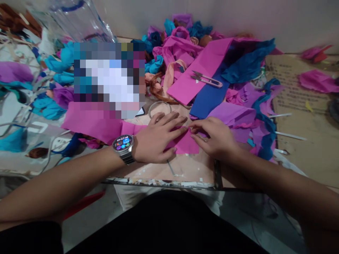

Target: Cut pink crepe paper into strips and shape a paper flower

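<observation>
A strip of pink crepe paper (pixel 186 145) lies on the table in front of me. My left hand (pixel 160 135), with a smartwatch (pixel 123 143) at its wrist, presses flat on this strip with the fingers stretched out. At the strip's right part, my right hand (pixel 213 135) pinches the paper between thumb and forefinger; the exact fold at the fingertips is too small to make out. Beyond the hands, a pair of thread snips (pixel 208 79) rests across a pink crepe sheet (pixel 185 86) and a blue one (pixel 209 97).
Crumpled blue, purple and pink paper (pixel 182 46) is heaped at the back. A clear plastic container (pixel 79 21) stands back left. A roll of tape or ring (pixel 159 110) sits just past my left hand. Cardboard (pixel 296 148) with white sticks (pixel 291 135) lies right.
</observation>
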Tool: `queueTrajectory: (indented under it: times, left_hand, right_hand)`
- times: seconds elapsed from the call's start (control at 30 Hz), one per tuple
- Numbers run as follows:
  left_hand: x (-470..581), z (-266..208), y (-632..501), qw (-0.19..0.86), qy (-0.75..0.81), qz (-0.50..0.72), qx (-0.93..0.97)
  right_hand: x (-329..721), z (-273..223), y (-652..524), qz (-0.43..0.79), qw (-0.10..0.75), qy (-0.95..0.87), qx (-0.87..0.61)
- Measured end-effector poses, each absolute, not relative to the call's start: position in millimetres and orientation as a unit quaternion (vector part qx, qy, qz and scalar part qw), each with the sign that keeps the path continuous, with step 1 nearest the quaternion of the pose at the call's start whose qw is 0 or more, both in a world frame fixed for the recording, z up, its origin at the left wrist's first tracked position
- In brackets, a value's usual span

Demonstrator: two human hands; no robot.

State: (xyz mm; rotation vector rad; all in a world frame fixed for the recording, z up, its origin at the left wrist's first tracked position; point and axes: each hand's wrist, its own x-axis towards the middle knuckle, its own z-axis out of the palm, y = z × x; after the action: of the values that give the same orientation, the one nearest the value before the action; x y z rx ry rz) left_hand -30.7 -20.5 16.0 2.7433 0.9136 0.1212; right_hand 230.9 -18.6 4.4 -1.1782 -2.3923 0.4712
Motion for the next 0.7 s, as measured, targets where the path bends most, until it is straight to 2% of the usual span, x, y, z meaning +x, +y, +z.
queueTrajectory:
  times: [0.7]
  left_hand:
    - [-29.7,23.2,-18.9,0.125,0.315,0.024,0.94]
  right_hand:
    - [232.4,4.0,-20.1,0.165,0.213,-0.873,-0.407]
